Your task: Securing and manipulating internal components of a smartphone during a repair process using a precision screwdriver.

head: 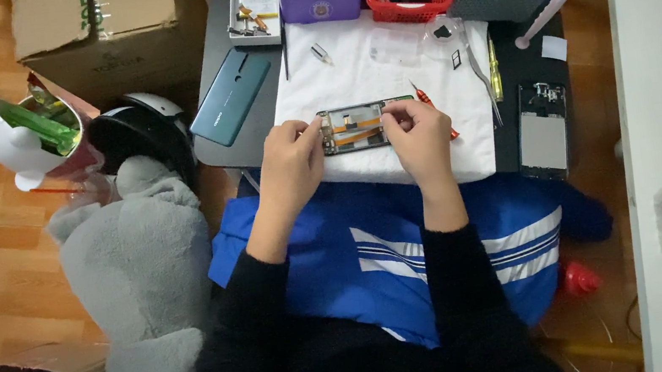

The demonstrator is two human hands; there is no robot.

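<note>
Long black sleeves — blue garment with white stripes

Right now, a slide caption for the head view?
Both hands, left hand and right hand, hold an opened phone over a white cloth.

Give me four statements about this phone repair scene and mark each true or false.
1. Both hands, left hand and right hand, hold the opened phone. True.
2. The phone lies on a black cloth. False: the cloth is white.
3. A teal back cover lies left of the cloth. True.
4. The red basket sits on the floor. False: it stands on the table, beside a purple box.
</note>
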